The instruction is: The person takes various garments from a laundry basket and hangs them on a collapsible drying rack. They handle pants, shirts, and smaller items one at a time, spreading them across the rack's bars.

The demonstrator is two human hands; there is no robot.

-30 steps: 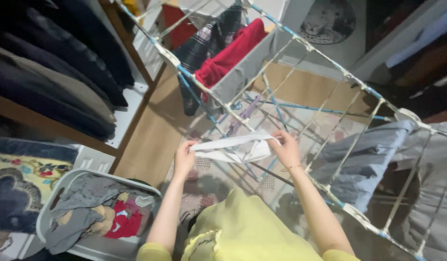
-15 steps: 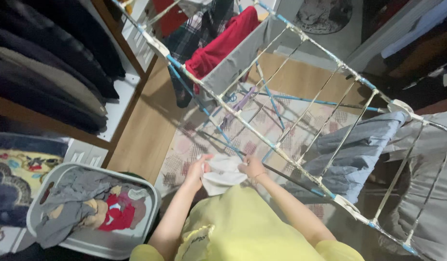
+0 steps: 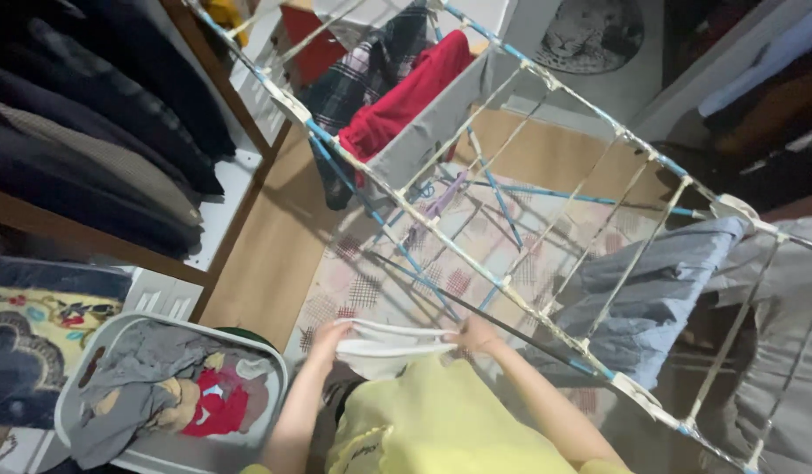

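- Stretching a white cloth (image 3: 384, 349) between them, the left hand (image 3: 325, 338) and right hand (image 3: 476, 333) each pinch one end, near the body.
- Drying rack (image 3: 511, 281) stands just beyond, right.
- Laundry basket (image 3: 173, 399) sits near left, full of clothes.

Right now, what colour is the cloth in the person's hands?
White. The cloth is stretched between the left hand and right hand, clearest in the head view.

Soft white cloth (image 3: 384, 351), matt and limp. Drying rack (image 3: 476, 254) of thin metal rods, coating worn, with blue plastic joints. Laundry basket (image 3: 173, 399) of smooth pale plastic. Floor (image 3: 265, 254) of smooth wood-look boards. Flat-woven patterned rug (image 3: 371, 290).
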